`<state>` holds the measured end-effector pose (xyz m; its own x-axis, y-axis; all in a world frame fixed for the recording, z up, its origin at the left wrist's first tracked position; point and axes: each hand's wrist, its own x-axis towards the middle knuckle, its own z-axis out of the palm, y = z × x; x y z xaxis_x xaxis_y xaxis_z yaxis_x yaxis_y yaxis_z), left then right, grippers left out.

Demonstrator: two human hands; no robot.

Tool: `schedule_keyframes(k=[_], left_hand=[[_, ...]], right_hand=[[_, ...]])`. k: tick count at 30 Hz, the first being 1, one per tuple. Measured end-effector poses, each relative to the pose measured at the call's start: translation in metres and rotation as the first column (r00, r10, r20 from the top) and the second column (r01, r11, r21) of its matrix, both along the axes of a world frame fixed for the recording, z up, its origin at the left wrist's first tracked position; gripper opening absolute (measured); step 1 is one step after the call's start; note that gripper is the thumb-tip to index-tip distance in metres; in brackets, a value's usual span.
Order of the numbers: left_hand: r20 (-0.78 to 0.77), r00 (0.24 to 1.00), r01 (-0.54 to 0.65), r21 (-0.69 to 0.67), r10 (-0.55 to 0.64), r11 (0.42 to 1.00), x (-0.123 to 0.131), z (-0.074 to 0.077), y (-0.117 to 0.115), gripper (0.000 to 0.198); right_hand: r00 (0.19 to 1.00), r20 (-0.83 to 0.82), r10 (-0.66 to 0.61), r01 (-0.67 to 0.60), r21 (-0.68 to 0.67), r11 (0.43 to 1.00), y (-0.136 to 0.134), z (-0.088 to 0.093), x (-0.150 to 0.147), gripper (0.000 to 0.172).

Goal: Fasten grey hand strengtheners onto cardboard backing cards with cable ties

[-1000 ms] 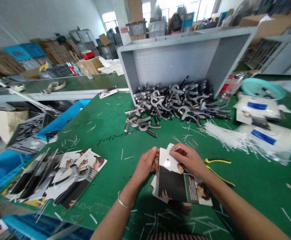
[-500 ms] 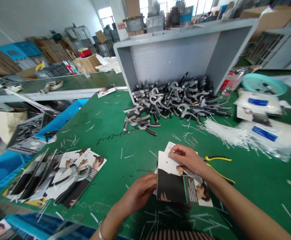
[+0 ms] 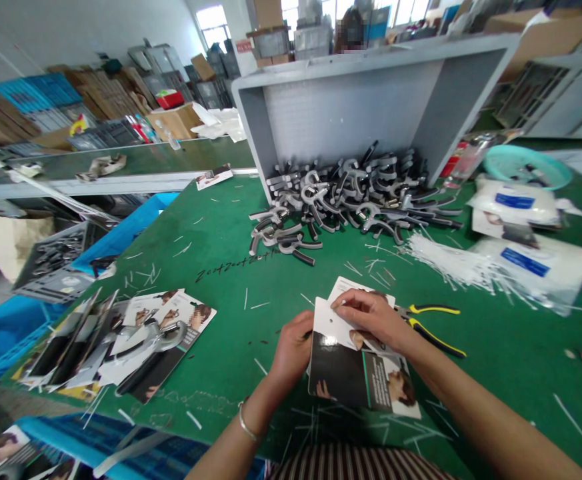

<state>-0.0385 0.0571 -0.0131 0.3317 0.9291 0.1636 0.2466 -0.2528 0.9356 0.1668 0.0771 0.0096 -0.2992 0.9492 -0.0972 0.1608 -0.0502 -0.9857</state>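
Note:
A printed cardboard card, white above and dark below with a photo at its corner, is tilted up in front of me. My left hand grips its left edge, its fingertips hidden behind. Across the upper part lies my right hand, thumb and forefinger pinched at the top edge; a tiny white bit shows at the fingertips. Another white card sticks out behind. Just right of my right hand, yellow-and-black handled pliers lie on the green table.
A grey crate on its side spills grey-and-black spring clamps. Left are carded clamps; right are white cable ties, plastic bags and a turquoise basin. Cut tie scraps litter the table.
My left hand has shifted up along the card's left edge. The card has tilted slightly, and more of the pliers shows. My right hand keeps its pinch near the top.

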Motion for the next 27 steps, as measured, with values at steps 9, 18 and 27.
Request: schedule_keyframes(k=[9, 18, 27], left_hand=[[0.111, 0.988, -0.081, -0.243, 0.11, 0.967, -0.004, -0.003, -0.009, 0.02], [0.167, 0.976, -0.064, -0.387, 0.139, 0.92, -0.018, 0.018, -0.011, 0.043], [-0.012, 1.0, -0.007, -0.431, 0.002, 0.902, -0.025, 0.012, 0.012, 0.027]], right_hand=[[0.987, 0.11, 0.114, -0.128, 0.128, 0.983, -0.014, -0.003, -0.001, 0.022], [0.979, 0.186, 0.078, -0.139, 0.346, 0.928, -0.022, -0.009, -0.014, 0.003], [0.973, 0.232, 0.003, -0.084, 0.34, 0.937, -0.008, 0.007, 0.0, 0.011]])
